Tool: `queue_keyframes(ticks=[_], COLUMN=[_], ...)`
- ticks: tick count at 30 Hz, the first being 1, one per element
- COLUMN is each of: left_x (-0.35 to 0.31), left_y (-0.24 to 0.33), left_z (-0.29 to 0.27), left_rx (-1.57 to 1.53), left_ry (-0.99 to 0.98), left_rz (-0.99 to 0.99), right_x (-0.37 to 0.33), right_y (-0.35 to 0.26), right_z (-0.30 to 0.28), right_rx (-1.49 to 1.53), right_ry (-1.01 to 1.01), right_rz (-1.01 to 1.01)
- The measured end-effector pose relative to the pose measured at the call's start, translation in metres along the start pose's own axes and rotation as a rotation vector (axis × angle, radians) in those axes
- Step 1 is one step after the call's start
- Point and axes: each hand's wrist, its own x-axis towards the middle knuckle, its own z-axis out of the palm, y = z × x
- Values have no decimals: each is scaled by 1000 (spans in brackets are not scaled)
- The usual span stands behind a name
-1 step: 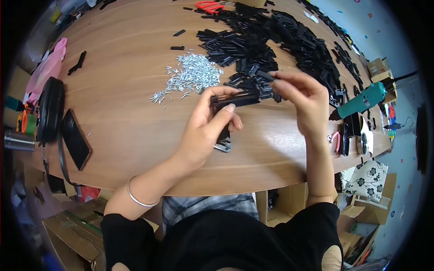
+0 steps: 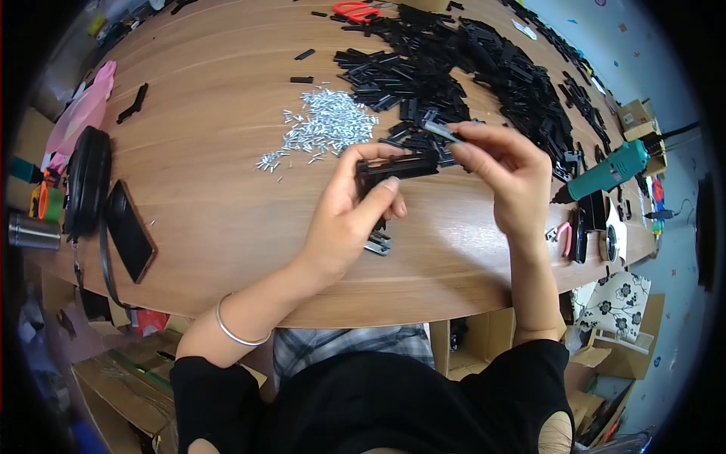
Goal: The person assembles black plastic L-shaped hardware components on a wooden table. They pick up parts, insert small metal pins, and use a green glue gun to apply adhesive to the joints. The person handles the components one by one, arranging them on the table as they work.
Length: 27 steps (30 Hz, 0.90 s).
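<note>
My left hand [image 2: 344,216] is closed around a black pistol-shaped piece [image 2: 412,165], its long top part pointing right and its lower part mostly behind my fingers. A small silvery metal part [image 2: 378,243] shows just below that hand; I cannot tell whether it is joined to the piece or lies on the table. To the right, my right hand [image 2: 505,166] pinches a narrow grey strip-like part [image 2: 440,131] between thumb and fingers. That strip is held just above the pistol-shaped piece's tip, apparently apart from it.
Beyond my hands lie a heap of small silver pins [image 2: 329,121] and a large pile of black parts [image 2: 423,68]. A teal power screwdriver [image 2: 609,170] and pink-handled pliers [image 2: 564,238] are at right. A phone [image 2: 130,231] and black case [image 2: 88,181] lie left; red-handled scissors [image 2: 355,10] lie far back.
The narrow part in my right hand has turned and now shows a lighter, shiny face. My left hand keeps its hold with the pistol-shaped piece tilted slightly. The whole view has shifted a little.
</note>
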Motion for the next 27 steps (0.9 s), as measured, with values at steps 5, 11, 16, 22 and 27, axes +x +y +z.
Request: queue_keyframes(ticks=[5, 11, 16, 22, 27], left_x=[0, -3, -4, -9, -6], left_y=[-4, -7, -14, -15, -14], left_z=[-4, -1, -4, -1, 10], left_rx=[78, 259, 364, 406, 399], left_ry=[-33, -71, 6, 69, 121], left_rz=[71, 272, 417, 449, 576], right_x=[-12, -20, -35, -44, -43], right_y=[0, 11, 8, 16, 5], right_z=[15, 25, 33, 40, 36], right_rx=[-247, -92, -33, -4, 87], right_ry=[2, -115, -126, -61, -34], right_rz=[-432, -300, -218, -259, -166])
